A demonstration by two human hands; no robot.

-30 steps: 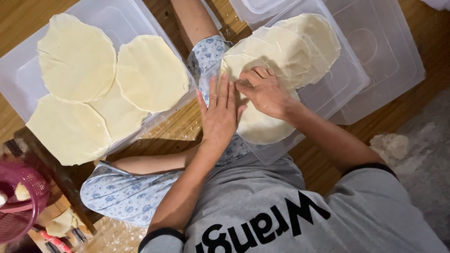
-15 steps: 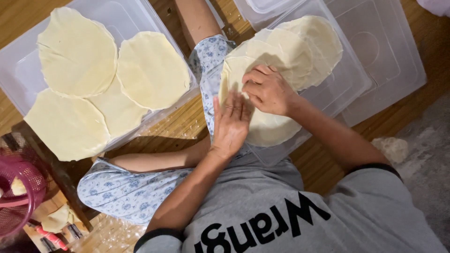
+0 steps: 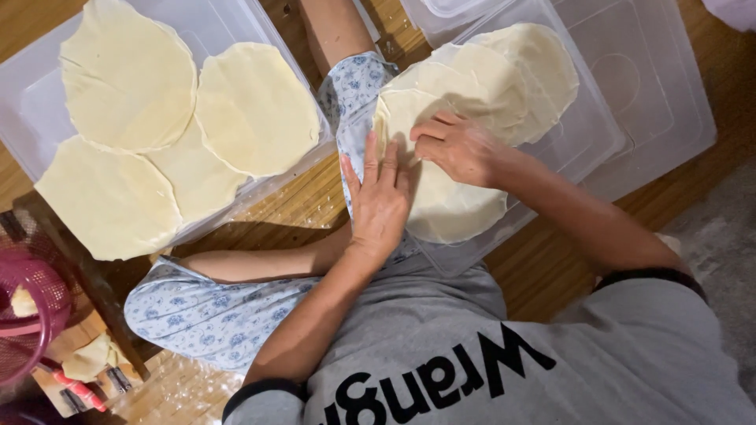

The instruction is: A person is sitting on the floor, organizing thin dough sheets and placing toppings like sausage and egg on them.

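Pressing the left hand (image 3: 380, 201) flat on the top dough sheet (image 3: 453, 212), fingers straight and close together, gripping nothing; likely pinning the soft sheet so it does not slide; bending the right hand (image 3: 461, 148) just beside it, curled fingertips (image 3: 421, 134) touching the same sheet near its upper edge; maybe pinching that edge, maybe only pushing on it, not possible to tell; resting this sheet on a pile of round dough sheets (image 3: 520, 71), overlapping on a clear plastic tray (image 3: 598, 138) right in front of the body, within easy reach of both arms; spreading other dough rounds (image 3: 256, 106) over a second clear tray (image 3: 236, 24) on the left, well apart from the hands, laid wide and thin, probably so they do not stick together; sitting low with a leg in blue flowered cloth (image 3: 205, 311) folded between the trays; resting everything on a woven mat (image 3: 299, 197) over a brown wooden floor (image 3: 551, 260); showing a pink basket (image 3: 31, 307) at the left edge and grey ground (image 3: 728, 236) at the right.
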